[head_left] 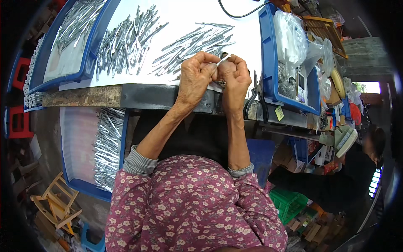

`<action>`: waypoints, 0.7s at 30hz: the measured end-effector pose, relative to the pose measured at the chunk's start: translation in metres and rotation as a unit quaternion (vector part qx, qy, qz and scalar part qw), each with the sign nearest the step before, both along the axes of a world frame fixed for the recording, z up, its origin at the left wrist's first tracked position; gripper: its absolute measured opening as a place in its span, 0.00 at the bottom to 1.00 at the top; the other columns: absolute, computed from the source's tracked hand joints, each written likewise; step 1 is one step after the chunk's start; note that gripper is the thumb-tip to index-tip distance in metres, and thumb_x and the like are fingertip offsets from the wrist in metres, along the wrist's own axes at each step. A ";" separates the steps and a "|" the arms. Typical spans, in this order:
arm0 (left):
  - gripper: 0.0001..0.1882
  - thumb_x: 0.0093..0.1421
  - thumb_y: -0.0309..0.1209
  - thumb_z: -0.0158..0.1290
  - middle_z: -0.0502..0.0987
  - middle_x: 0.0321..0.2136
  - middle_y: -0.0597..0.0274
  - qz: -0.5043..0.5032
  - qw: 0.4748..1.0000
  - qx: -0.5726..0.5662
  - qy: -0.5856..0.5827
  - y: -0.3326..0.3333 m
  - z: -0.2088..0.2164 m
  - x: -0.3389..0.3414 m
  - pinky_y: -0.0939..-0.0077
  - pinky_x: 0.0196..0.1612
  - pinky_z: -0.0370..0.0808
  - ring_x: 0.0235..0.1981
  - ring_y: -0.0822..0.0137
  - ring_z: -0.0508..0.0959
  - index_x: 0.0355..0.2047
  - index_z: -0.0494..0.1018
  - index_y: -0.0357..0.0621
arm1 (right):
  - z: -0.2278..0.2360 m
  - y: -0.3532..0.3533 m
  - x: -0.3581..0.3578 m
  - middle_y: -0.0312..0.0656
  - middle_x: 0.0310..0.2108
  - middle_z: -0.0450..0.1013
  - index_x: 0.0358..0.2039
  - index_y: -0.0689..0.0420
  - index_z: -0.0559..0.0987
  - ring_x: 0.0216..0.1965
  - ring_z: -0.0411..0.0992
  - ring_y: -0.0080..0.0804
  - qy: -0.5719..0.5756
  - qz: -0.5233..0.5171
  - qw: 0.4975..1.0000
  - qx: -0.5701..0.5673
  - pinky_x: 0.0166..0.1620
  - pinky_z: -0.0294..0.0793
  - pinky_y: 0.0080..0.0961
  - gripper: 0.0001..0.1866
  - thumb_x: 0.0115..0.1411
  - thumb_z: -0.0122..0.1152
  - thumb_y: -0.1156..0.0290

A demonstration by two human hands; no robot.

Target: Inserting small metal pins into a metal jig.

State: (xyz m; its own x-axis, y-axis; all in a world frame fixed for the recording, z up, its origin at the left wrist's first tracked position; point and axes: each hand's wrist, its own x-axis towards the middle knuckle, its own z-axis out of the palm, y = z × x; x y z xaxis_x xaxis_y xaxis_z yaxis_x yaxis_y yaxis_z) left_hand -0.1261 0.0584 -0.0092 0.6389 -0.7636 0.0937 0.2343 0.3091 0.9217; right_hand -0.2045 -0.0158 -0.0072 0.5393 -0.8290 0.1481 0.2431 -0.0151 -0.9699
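Both hands meet over the front edge of the white-topped table, fingertips pinched close together. Between them runs a small slim whitish strip (223,59), slanting up to the right; its exact kind is too small to make out. My left hand (195,75) grips its lower end, and my right hand (235,77) closes on it from the other side. Just behind the hands lies a loose pile of thin grey and silvery strips (189,44). A second, denser pile of similar strips (128,44) spreads to the left. Pliers with dark handles (257,98) rest right of my right hand.
Blue trays of strips stand at the far left (87,63) and below the table (86,189). A blue bin (270,75) with plastic bags (289,35) stands right. A black cable (239,16) crosses the back. Another person (336,180) sits at the right, near a green crate (287,203).
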 end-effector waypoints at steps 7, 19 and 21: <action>0.06 0.54 0.21 0.45 0.68 0.16 0.68 0.010 1.000 0.006 0.015 0.000 0.000 0.001 0.90 0.19 0.61 0.17 0.82 0.65 0.32 0.69 0.32 | -0.002 0.005 0.001 0.37 0.27 0.68 0.44 0.67 0.64 0.26 0.66 0.18 0.020 -0.036 0.994 -0.100 0.29 0.68 0.12 0.20 0.53 0.58 0.74; 0.04 0.55 0.20 0.44 0.68 0.17 0.69 0.040 0.999 0.018 -0.027 -0.008 -0.001 -0.016 0.89 0.21 0.63 0.18 0.83 0.65 0.30 0.68 0.32 | -0.011 0.009 0.011 0.35 0.24 0.62 0.47 0.69 0.62 0.25 0.60 0.18 0.083 -0.131 0.960 -0.231 0.29 0.62 0.14 0.16 0.58 0.45 0.78; 0.04 0.54 0.20 0.43 0.72 0.15 0.62 0.084 0.995 -0.001 -0.050 -0.011 -0.006 -0.018 0.83 0.20 0.66 0.17 0.78 0.70 0.27 0.68 0.33 | -0.011 0.009 0.012 0.34 0.23 0.62 0.46 0.70 0.63 0.24 0.60 0.19 0.099 -0.144 0.953 -0.249 0.29 0.63 0.15 0.15 0.58 0.44 0.77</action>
State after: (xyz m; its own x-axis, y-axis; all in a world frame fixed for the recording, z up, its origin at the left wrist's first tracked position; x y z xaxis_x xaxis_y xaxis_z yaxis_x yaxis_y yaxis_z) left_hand -0.1446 0.0474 -0.0153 0.7454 -0.6460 0.1647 0.0862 0.3384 0.9371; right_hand -0.1929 -0.0069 -0.0180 0.3584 -0.8002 0.4809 -0.0273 -0.5239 -0.8514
